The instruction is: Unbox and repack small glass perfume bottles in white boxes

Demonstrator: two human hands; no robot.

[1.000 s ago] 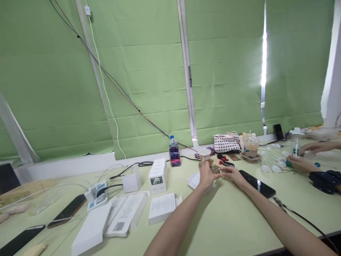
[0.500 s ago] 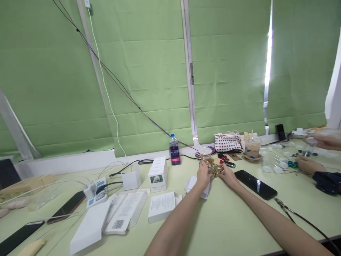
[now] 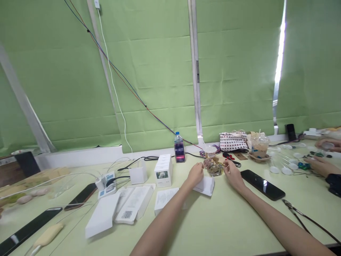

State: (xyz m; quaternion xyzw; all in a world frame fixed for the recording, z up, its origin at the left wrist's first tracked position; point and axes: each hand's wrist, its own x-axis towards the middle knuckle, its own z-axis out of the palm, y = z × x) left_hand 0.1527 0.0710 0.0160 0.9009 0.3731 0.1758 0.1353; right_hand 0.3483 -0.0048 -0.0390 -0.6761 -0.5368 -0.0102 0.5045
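Note:
A cluster of gold-brown, shiny round things [image 3: 214, 168], perhaps wrapped in clear plastic, lies on the table between my hands. My left hand [image 3: 196, 174] is to its left, fingers loosely bent and apart from it, just above a small white box [image 3: 206, 185]. To the right of the cluster is my right hand [image 3: 231, 173], thumb and fingers parted, fingertips close to the cluster's edge. Whether they touch it is unclear. Directly behind the cluster stands a lidded plastic cup [image 3: 210, 151].
White boxes [image 3: 163, 174], opened cartons [image 3: 134, 206], a power strip [image 3: 107, 188] and phones lie left. A bottle [image 3: 179, 149] stands behind. On the right are a black phone [image 3: 262, 185], an iced drink [image 3: 259, 145], a patterned pouch [image 3: 233, 140] and a co-worker's hands [image 3: 321, 165].
Both hands have drawn away from the gold-brown cluster they were holding, the left hand moving leftward and down toward the white box. The view has shifted slightly left.

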